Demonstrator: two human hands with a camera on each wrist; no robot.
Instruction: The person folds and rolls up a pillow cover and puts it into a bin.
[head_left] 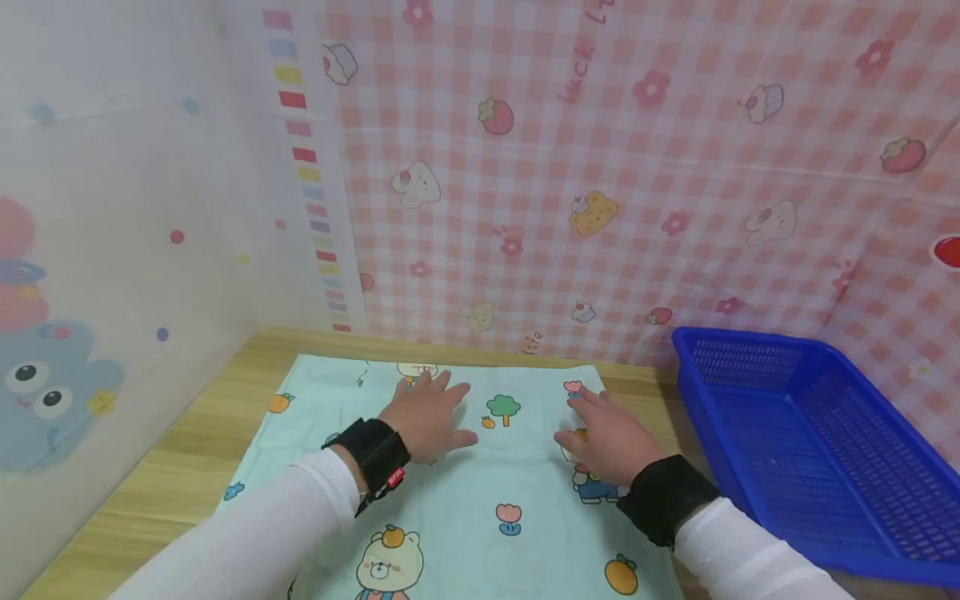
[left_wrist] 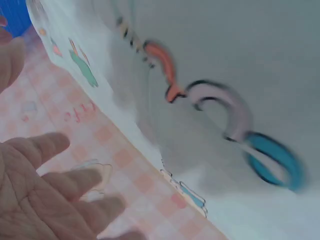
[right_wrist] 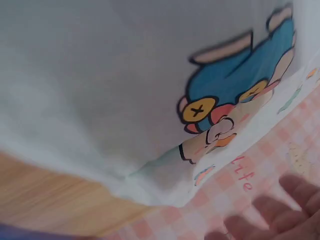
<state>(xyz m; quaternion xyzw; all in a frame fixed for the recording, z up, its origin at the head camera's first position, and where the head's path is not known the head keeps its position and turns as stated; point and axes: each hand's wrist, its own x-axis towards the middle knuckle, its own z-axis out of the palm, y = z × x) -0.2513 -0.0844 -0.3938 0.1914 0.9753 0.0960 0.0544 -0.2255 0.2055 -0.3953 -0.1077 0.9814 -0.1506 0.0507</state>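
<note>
Pink gingham sheeting [head_left: 637, 175] hangs behind the wooden worktop [head_left: 172, 454], where the pale-blue printed cloth [head_left: 457, 483] lies spread, its far edge just short of that backdrop. My left hand [head_left: 426, 418] and right hand [head_left: 611, 437] are over its far half, fingers straight and spread wide, gripping nothing; whether the fingertips touch the fabric I can't tell. Fabric this thin would, I judge, slide easily: if I pressed harder with one hand, it could skew or bunch into ridges. A forward push could ruck the far edge against the sheeting. My right sleeve [head_left: 750, 554] is near the blue basket [head_left: 817, 454], so a careless sideways swing might knock it.
</note>
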